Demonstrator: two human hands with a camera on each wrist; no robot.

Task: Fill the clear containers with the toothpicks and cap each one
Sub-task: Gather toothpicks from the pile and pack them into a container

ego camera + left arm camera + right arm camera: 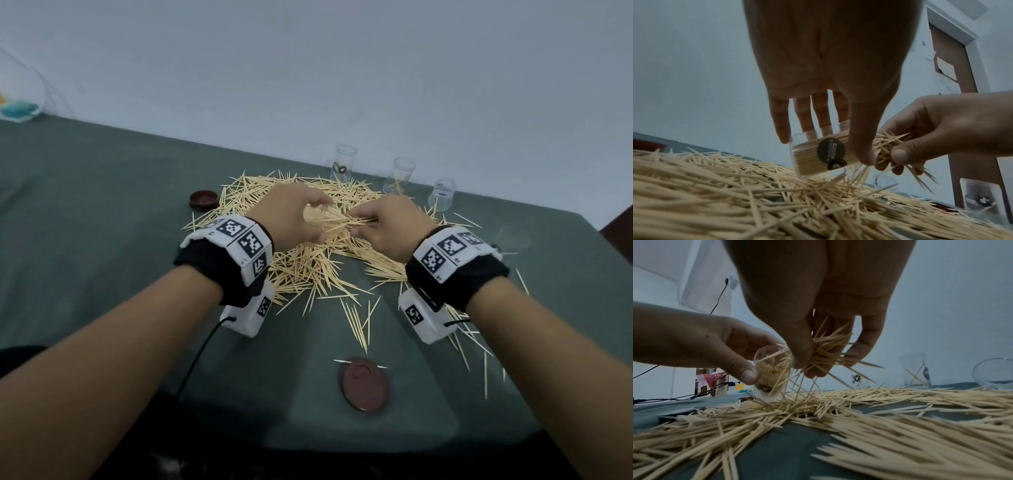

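Note:
A wide pile of toothpicks [308, 260] [735, 186] [859, 415] covers the green tabletop. Above it my left hand [291, 219] [828, 126] [715, 344] grips a clear container [313, 216] [818, 155] [770, 369], tilted with its mouth toward the right and mostly full of toothpicks. My right hand [383, 226] [920, 133] [818, 340] pinches a loose bundle of toothpicks [890, 146] [828, 352] at the container's mouth, and some of them hang down or fall. Three more clear containers [344, 164] [399, 174] [443, 193] stand at the back, nearly empty.
One brown cap [364, 383] lies near the front edge with a toothpick across it, and another brown cap [203, 199] sits left of the pile. Stray toothpicks [472, 342] scatter to the right front. The white wall stands close behind the containers.

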